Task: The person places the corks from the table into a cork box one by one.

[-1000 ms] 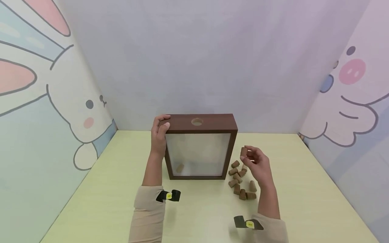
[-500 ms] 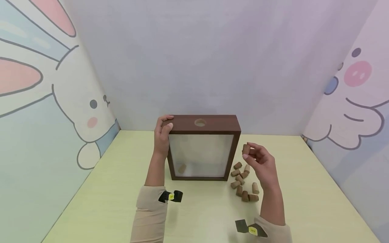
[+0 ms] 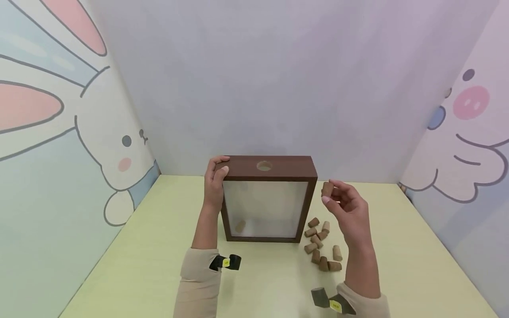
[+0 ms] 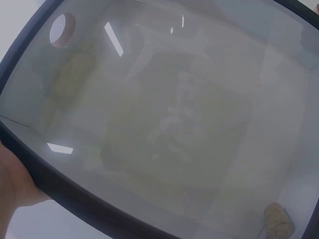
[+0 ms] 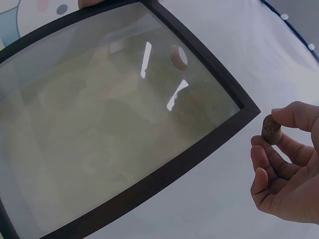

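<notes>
A dark brown shadow box frame point(image 3: 274, 168) with a clear front stands upright on the table, a round hole point(image 3: 264, 166) in its top face. One cork point(image 4: 277, 220) lies inside, in a lower corner. My left hand point(image 3: 215, 183) grips the box's upper left corner, thumb toward the front and fingers over the top. Right of the box, my right hand point(image 3: 350, 212) pinches a cork point(image 3: 328, 189) between thumb and fingertips, above the table and apart from the frame. In the right wrist view that held cork point(image 5: 271, 130) is close to the box's corner.
Several loose corks point(image 3: 317, 241) lie in a cluster on the pale yellow table point(image 3: 262, 282), right of the box and below my right hand. A plain wall point(image 3: 254, 88) rises behind, with cartoon-printed walls point(image 3: 91, 154) at both sides.
My right hand has lifted slightly with the cork, higher above the pile. My left hand keeps its grip on the box. The head view has shifted a little.
</notes>
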Action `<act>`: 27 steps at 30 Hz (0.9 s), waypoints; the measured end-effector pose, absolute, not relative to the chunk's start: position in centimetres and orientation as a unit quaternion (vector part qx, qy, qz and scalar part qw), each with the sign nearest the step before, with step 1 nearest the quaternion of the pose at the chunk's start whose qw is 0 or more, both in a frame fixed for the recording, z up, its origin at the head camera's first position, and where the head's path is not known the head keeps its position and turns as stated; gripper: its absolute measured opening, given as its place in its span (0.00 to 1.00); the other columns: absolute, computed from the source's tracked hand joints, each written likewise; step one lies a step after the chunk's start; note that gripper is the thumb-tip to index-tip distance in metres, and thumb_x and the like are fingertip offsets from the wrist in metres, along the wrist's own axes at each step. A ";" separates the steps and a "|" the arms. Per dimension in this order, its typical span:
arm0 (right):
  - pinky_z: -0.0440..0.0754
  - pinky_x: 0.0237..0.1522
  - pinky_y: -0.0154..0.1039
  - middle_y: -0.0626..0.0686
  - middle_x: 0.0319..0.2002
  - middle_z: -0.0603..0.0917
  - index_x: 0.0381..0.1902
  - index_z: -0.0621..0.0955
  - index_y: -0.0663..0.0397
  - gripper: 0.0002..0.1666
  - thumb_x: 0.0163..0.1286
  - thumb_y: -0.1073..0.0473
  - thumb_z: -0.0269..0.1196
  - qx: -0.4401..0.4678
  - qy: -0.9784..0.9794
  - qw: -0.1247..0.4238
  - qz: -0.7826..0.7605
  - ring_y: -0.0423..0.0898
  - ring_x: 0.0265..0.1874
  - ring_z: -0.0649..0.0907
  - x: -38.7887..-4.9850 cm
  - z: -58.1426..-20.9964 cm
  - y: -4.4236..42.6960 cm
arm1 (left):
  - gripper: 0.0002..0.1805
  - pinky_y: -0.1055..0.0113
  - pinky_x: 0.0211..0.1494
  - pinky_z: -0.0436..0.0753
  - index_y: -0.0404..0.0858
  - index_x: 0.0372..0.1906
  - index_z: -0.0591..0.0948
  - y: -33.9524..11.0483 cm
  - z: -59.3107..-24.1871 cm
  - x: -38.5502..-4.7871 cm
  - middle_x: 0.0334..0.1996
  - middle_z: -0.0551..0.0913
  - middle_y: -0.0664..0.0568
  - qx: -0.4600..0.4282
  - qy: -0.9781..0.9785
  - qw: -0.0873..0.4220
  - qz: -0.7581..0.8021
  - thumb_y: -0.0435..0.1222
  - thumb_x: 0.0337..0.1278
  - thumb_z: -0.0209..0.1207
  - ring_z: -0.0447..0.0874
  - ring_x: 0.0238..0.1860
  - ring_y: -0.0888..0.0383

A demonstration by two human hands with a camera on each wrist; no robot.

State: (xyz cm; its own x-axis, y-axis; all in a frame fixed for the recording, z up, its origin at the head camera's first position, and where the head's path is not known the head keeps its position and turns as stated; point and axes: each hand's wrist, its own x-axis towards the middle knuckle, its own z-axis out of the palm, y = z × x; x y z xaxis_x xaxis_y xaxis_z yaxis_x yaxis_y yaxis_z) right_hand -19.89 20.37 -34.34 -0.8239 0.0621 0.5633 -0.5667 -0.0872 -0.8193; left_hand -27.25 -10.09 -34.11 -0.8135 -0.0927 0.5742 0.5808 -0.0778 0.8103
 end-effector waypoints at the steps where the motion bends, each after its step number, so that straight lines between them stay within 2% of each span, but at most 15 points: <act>1: 0.75 0.35 0.29 0.53 0.37 0.79 0.53 0.73 0.70 0.22 0.59 0.79 0.57 0.201 -0.639 0.222 0.708 0.44 0.36 0.77 -19.9 -34.1 20.3 | 0.22 0.60 0.54 0.60 0.31 0.53 0.70 -10.1 -34.1 -27.2 0.56 0.68 0.46 -0.192 -0.636 0.239 -0.708 0.41 0.58 0.46 0.64 0.55 0.56; 8: 0.75 0.34 0.30 0.53 0.35 0.80 0.51 0.74 0.72 0.22 0.57 0.80 0.58 0.223 -0.632 0.230 0.705 0.46 0.36 0.77 -20.4 -32.4 19.7 | 0.21 0.60 0.55 0.60 0.30 0.53 0.69 -10.1 -34.3 -27.3 0.55 0.68 0.45 -0.197 -0.634 0.244 -0.707 0.40 0.60 0.46 0.64 0.54 0.55; 17: 0.74 0.34 0.32 0.55 0.35 0.80 0.49 0.75 0.69 0.21 0.56 0.79 0.59 0.247 -0.630 0.229 0.700 0.48 0.35 0.77 -21.2 -29.9 19.0 | 0.21 0.60 0.56 0.60 0.31 0.53 0.70 -10.1 -33.9 -27.4 0.55 0.68 0.47 -0.196 -0.633 0.246 -0.707 0.40 0.59 0.46 0.64 0.55 0.56; 27: 0.74 0.34 0.32 0.55 0.37 0.79 0.49 0.75 0.66 0.23 0.54 0.81 0.58 0.310 -0.669 0.194 0.647 0.47 0.37 0.77 -22.1 -27.8 18.7 | 0.20 0.61 0.56 0.60 0.30 0.53 0.69 -10.1 -34.0 -27.4 0.55 0.68 0.47 -0.203 -0.628 0.236 -0.714 0.39 0.60 0.46 0.64 0.54 0.55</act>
State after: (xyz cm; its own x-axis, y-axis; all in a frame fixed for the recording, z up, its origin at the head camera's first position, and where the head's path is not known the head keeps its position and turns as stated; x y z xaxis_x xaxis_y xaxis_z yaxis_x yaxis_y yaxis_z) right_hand -22.13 18.74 -27.83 -0.7325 -0.1642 0.6606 -0.6657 -0.0303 -0.7456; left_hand -27.37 -10.12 -34.04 -0.8066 -0.0823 0.5853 0.5910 -0.1004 0.8004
